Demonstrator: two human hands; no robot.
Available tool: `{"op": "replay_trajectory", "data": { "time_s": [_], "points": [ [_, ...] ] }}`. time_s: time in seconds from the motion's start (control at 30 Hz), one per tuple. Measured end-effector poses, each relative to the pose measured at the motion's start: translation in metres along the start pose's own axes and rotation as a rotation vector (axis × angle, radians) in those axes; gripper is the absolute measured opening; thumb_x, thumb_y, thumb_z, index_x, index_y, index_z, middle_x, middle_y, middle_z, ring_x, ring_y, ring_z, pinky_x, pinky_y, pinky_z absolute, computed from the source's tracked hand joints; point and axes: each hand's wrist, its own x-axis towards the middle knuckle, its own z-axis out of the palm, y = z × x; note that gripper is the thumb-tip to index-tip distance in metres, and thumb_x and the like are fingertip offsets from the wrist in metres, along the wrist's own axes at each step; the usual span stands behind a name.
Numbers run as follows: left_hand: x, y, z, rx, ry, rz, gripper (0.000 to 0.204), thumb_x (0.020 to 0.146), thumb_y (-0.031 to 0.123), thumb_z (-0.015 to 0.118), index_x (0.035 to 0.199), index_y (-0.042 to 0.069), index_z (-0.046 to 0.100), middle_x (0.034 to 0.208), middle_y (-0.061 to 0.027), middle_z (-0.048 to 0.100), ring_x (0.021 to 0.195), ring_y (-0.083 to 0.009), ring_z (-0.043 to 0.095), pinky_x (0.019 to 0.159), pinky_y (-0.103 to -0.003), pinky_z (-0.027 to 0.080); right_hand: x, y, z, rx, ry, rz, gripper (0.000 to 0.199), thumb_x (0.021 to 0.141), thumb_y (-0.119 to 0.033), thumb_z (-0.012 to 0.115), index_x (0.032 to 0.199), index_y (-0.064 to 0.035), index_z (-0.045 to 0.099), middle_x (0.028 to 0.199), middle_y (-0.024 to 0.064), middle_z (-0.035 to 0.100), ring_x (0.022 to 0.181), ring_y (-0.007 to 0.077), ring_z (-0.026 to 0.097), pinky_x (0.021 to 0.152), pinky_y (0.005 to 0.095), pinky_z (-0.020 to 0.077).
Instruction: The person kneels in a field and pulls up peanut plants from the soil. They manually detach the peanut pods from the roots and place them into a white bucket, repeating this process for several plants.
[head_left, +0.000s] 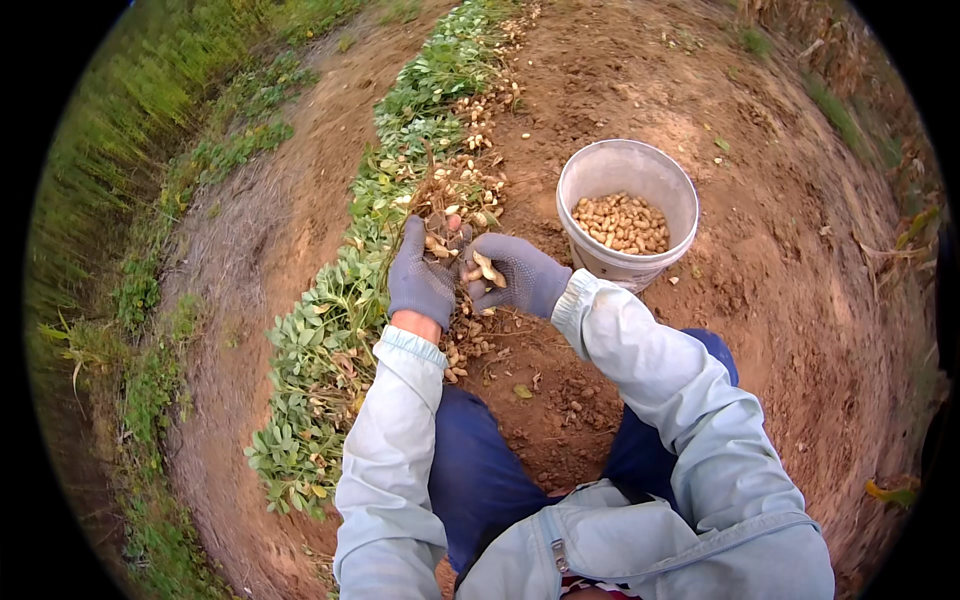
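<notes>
My left hand (pixel 417 272), in a grey knit glove, is closed round the roots of a peanut plant (pixel 432 195), with pods hanging among the brown roots. Close beside it, my right hand (pixel 522 275), gloved alike, has its fingers curled round a few pale peanuts (pixel 487 268). Some of the pods between the two hands are hidden by the fingers. To the right of my right hand stands a white bucket (pixel 572 172), partly filled with tan peanuts (pixel 622 222).
A long row of pulled peanut plants (pixel 310 350) with green leaves runs away from me on the left, its pods on the right side. Reddish-brown soil (pixel 790 300) spreads to the right. Tall green weeds (pixel 120 130) border the far left.
</notes>
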Motion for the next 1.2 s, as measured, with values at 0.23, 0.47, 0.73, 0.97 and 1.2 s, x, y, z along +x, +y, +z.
{"op": "replay_trajectory", "data": {
  "time_s": [0.23,0.47,0.73,0.97,1.2],
  "points": [
    [-0.001,-0.007,-0.002,0.026,-0.043,-0.067,0.031,0.095,0.029,0.053,0.113,0.004,0.054,0.101,-0.0099,0.061,0.091,-0.0215,0.057,0.081,-0.038,0.047,0.002,0.002,0.006,-0.362,0.183,-0.277,0.022,0.079,-0.021,0.069,0.087,-0.0025,0.060,0.066,0.0026,0.053,0.050,0.0108,0.047,0.044,0.0251,0.0356],
    [-0.001,-0.019,0.001,0.483,0.102,0.113,0.025,0.089,0.021,0.062,0.105,0.002,0.059,0.089,-0.0052,0.062,0.075,-0.0162,0.057,0.066,-0.032,0.047,0.013,-0.004,-0.002,-1.113,0.294,-0.320,0.040,0.074,-0.037,0.066,0.090,-0.0001,0.067,0.072,0.0152,0.064,0.063,0.0248,0.062,0.057,0.0326,0.0478],
    [0.003,0.010,-0.011,0.298,0.146,0.148,0.029,0.090,0.025,0.059,0.104,-0.001,0.054,0.088,-0.0143,0.063,0.079,-0.0284,0.063,0.072,-0.040,0.054,-0.047,-0.048,0.013,-1.769,0.633,-0.317,0.032,0.078,-0.035,0.056,0.094,-0.0093,0.065,0.092,0.0142,0.066,0.089,0.0317,0.063,0.079,0.0416,0.0493],
    [0.004,0.018,-0.015,0.257,0.136,0.106,0.032,0.091,0.030,0.058,0.098,-0.001,0.055,0.088,-0.0159,0.062,0.081,-0.0318,0.062,0.075,-0.042,0.051,-0.051,-0.070,-0.028,-1.980,0.934,-0.544,0.030,0.077,-0.031,0.060,0.097,-0.0087,0.067,0.094,0.0158,0.063,0.091,0.0296,0.062,0.082,0.0409,0.0474],
    [-0.010,0.018,-0.005,0.242,0.074,0.087,0.028,0.090,0.028,0.060,0.097,0.002,0.055,0.085,-0.0096,0.060,0.080,-0.0301,0.062,0.074,-0.044,0.052,0.004,-0.005,-0.026,-1.237,0.435,-0.406,0.044,0.078,-0.036,0.069,0.104,-0.0006,0.062,0.087,0.0137,0.066,0.084,0.0202,0.063,0.071,0.0307,0.0495]
  ]
}}
